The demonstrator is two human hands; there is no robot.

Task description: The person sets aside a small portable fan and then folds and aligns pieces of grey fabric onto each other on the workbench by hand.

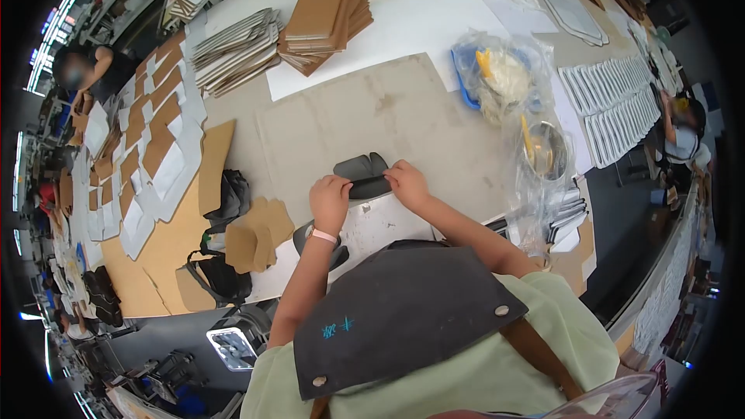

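Note:
A dark grey folded piece of material lies on a brown cardboard mat at the near edge of the work table. My left hand pinches its left end and my right hand presses down on its right end. A pink band sits on my left wrist. Another dark piece lies on a white sheet just under my left forearm. A dark apron bib fills the bottom of the view.
Stacks of brown and grey cardboard pieces stand at the far side. Flat brown and white cut-outs cover the left. A plastic bag with a metal bowl and a blue tray sits right. Other people work at far left and right.

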